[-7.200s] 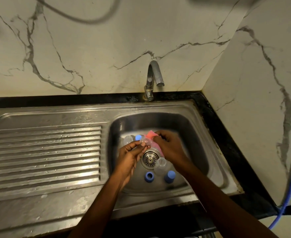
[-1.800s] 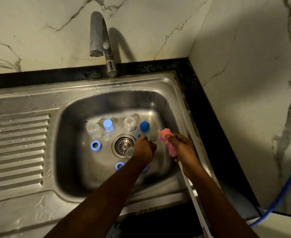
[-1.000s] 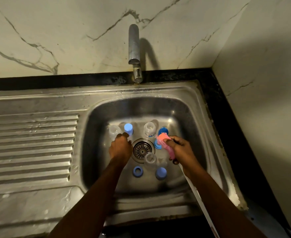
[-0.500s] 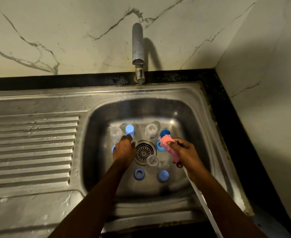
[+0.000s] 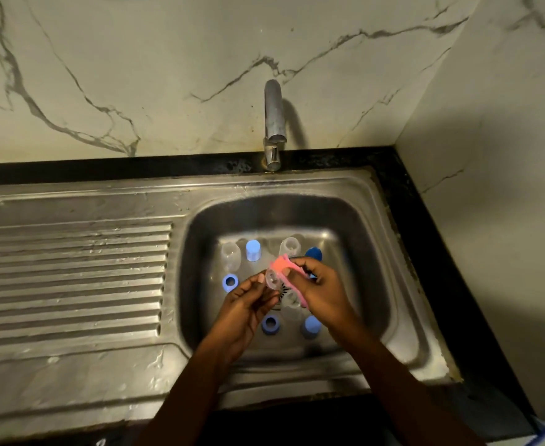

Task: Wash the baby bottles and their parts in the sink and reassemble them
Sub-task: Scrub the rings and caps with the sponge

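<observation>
Looks like we're mid-scrub on one of the small bits. The left hand [image 5: 248,305] has a small clear part [image 5: 272,280] pinched in its grip at the fingertips, held over the middle of the sink [image 5: 372,239], and the right hand [image 5: 324,292] has its grip curled round a pink scrubber [image 5: 280,267] that's pressed right against that part. Everything else sits on the basin floor: two clear bottles [image 5: 231,255] and a light blue cap [image 5: 253,251] along the back, a blue ring [image 5: 230,281] to the left, and another ring and cap nearer the front. So I'd say the washing is far from done and no reassembly has started. Next move, my guess: work the scrubber around and inside the part, then rinse it. I can't see any water coming from the tap [image 5: 274,123], so it'd need turning on. Hard-to-tell stuff: the clear part is blurry — can't say if it's a teat or a little cover. Another clear piece under the scrubber is half hidden by the right hand, and a dark blue piece [image 5: 313,253] only peeks out behind the knuckles.
</observation>
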